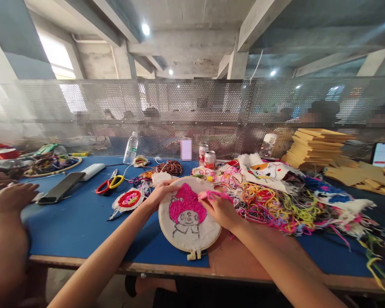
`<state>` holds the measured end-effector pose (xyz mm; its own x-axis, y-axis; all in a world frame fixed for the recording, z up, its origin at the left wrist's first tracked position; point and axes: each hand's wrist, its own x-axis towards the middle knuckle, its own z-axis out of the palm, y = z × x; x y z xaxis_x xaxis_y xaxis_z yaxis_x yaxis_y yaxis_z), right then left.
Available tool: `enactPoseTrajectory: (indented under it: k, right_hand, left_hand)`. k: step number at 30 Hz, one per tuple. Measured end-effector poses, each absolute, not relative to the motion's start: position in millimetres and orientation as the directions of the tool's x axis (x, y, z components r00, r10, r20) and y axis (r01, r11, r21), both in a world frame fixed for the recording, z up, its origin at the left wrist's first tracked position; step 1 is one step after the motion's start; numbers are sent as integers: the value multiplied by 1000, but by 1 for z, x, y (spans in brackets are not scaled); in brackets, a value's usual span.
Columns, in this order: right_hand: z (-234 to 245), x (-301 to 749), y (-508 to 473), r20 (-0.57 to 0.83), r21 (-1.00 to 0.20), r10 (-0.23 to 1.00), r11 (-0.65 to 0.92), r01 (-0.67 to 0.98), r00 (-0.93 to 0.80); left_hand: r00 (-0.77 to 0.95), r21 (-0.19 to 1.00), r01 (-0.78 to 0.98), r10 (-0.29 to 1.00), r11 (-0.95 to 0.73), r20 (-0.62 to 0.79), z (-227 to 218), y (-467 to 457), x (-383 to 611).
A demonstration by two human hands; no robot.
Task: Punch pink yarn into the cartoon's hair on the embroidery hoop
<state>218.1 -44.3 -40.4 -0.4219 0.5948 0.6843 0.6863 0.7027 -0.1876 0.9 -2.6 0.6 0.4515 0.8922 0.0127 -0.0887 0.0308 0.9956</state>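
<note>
Head view: holds the hooped embroidery tilted above the blue tabletop near its front edge, pale clasp lowest. Shows, on white cloth, a cartoon face outlined in grey under a fuzzy magenta hood, blank inside the lower outlines. Grips the upper left rim with the left fingers; pinches pink yarn between the right fingers at the hood's right side. Sits between red-and-yellow scissors and a tangled yarn heap, with two cans farther off and a perforated partition behind.
</note>
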Motion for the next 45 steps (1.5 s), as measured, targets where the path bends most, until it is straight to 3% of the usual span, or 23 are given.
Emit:
enactPoseTrajectory:
  k: [5, 15, 37, 45]
  right_hand:
    - [-40, 216, -46, 672, -107, 592, 673, 732, -446]
    - [-43, 214, -48, 754, -225, 561, 708, 669, -341]
    - [-47, 210, -47, 700, -260, 623, 678, 688, -349]
    - [-42, 216, -46, 743, -255, 577, 712, 654, -338]
  left_hand:
    - [441, 996, -84, 898, 32, 8, 6, -9, 2]
    - [435, 993, -113, 900, 44, 10, 3, -6, 1]
    - [415, 991, -101, 909, 84, -35, -3, 2, 1]
    - [442, 993, -99, 897, 63, -13, 3, -6, -1]
